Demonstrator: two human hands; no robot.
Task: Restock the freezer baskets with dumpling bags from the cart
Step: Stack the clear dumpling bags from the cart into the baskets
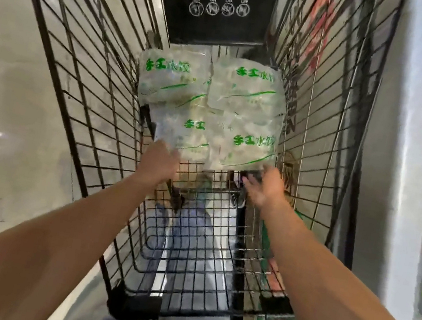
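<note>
Black wire-mesh cart (pixel 84 77) holding four soft, translucent dumpling bags (pixel 207 109) with green print, heaped at its far end. Left hand (pixel 160 161) touches the near-left bag's edge, fingers hidden behind the knuckles — grip indeterminate. Right hand (pixel 265 187), motion-blurred, lies just below the near-right bag with fingers apart.

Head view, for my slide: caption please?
Both hands reach dumpling bags in a wire cart.

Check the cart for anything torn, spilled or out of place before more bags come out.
Nothing stands out. The dumpling bags lie overlapping in a loose pile at the far end of the wire cart, with no visible tear or spill. The left hand and right hand reach toward the nearest bags; the picture is blurred there.
</note>
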